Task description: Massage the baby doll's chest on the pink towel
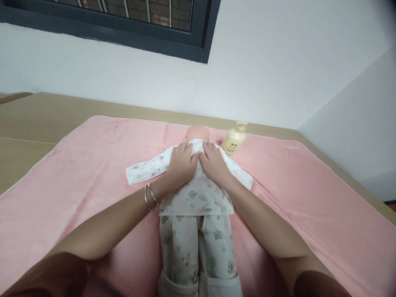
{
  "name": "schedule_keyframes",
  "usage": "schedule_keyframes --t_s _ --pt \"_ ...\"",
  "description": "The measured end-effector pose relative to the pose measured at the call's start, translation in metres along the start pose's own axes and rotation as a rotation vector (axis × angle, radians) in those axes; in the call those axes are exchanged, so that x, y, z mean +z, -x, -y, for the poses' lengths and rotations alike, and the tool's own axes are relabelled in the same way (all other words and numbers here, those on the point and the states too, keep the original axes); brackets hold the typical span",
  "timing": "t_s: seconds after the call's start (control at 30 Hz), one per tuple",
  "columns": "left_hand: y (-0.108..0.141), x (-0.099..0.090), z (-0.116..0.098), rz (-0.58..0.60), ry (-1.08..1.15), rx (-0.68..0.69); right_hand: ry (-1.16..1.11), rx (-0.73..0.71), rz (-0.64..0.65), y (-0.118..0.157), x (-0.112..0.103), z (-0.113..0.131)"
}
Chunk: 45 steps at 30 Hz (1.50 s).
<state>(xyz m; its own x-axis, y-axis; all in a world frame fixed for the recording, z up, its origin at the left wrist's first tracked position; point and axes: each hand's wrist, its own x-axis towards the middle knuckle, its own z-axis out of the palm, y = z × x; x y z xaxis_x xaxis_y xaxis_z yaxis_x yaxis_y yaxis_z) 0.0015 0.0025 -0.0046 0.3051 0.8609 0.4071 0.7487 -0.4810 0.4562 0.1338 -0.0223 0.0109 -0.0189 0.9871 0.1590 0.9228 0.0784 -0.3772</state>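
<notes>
A doll (198, 134) lies on a pink blanket (117, 140), its bald head away from me. It wears a white printed top (196, 198) and matching trousers (216, 243) with turned-up cuffs. My left hand (182, 163) rests flat on the upper part of the top, fingers stretched toward the head. On the other side of the top's upper part lies my right hand (213, 163), its fingers also extended. The two thumbs nearly meet at the middle. Both sleeves of the top spread outward.
Just right of the doll's head stands a pump bottle (234, 140) of pale yellow liquid. The blanket covers much of a wooden table (62, 107). Behind the table rise a white wall (256, 62) and a dark-framed window (199, 53).
</notes>
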Motion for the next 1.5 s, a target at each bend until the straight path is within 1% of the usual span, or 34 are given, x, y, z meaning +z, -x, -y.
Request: schedule_keyframes --t_s 0.07,0.1,0.23,0.3,0.4,0.47,0.53,0.57,0.63,0.7,0.8,0.87,0.93,1.03,1.17,1.27,1.33,1.4,1.5 --pt "0.001 -0.001 -0.001 -0.004 -0.015 0.013 -0.003 0.014 0.009 -0.004 -0.002 -0.004" --pt "-0.001 -0.002 0.001 0.006 -0.008 0.004 0.012 0.005 0.016 -0.002 -0.002 -0.002" --pt "-0.011 -0.007 0.009 0.084 0.028 -0.048 0.086 -0.063 0.028 0.021 -0.005 0.016" --pt "-0.011 -0.006 0.008 0.087 -0.023 -0.036 0.070 -0.095 0.043 0.024 -0.008 0.018" --pt "0.000 -0.002 -0.002 0.024 -0.139 0.058 -0.014 -0.106 0.061 0.008 -0.011 0.005" --pt "0.007 0.001 -0.008 -0.024 -0.175 0.114 -0.040 -0.075 0.034 -0.006 -0.010 -0.007" --pt "0.010 0.002 -0.009 -0.037 -0.172 0.127 -0.011 -0.048 -0.001 -0.012 -0.007 -0.011" --pt "0.008 0.001 -0.007 -0.024 -0.156 0.122 0.019 -0.048 -0.012 -0.010 -0.005 -0.010" --pt "0.001 -0.002 -0.001 0.037 -0.096 0.091 0.087 -0.064 -0.025 0.000 -0.001 -0.001" --pt "-0.007 -0.006 0.006 0.092 -0.012 0.021 0.152 -0.093 -0.034 0.014 0.000 0.010" --pt "-0.013 -0.005 0.012 0.091 0.062 -0.057 0.199 -0.137 -0.022 0.023 -0.005 0.018" --pt "-0.012 -0.001 0.013 0.060 0.057 -0.048 0.152 -0.129 0.015 0.017 -0.008 0.014" --pt "-0.010 0.004 0.014 0.035 0.035 -0.033 0.079 -0.075 0.041 0.006 -0.010 0.005" --pt "-0.008 0.008 0.014 0.016 -0.007 -0.028 0.040 -0.025 0.027 -0.008 -0.008 -0.008" --pt "-0.002 0.005 0.007 0.021 -0.105 0.001 0.041 -0.059 0.026 -0.012 -0.007 -0.015" --pt "0.006 0.003 -0.001 -0.013 -0.211 0.042 0.022 -0.100 0.075 -0.012 -0.013 -0.016" --pt "0.007 0.001 -0.003 -0.024 -0.229 0.071 0.049 -0.118 0.091 -0.008 -0.017 -0.013" --pt "0.003 -0.002 0.000 0.020 -0.201 0.078 0.127 -0.124 0.082 0.000 -0.020 -0.005" --pt "-0.008 -0.008 0.006 0.139 -0.127 0.019 0.261 -0.150 0.067 0.015 -0.025 0.011"
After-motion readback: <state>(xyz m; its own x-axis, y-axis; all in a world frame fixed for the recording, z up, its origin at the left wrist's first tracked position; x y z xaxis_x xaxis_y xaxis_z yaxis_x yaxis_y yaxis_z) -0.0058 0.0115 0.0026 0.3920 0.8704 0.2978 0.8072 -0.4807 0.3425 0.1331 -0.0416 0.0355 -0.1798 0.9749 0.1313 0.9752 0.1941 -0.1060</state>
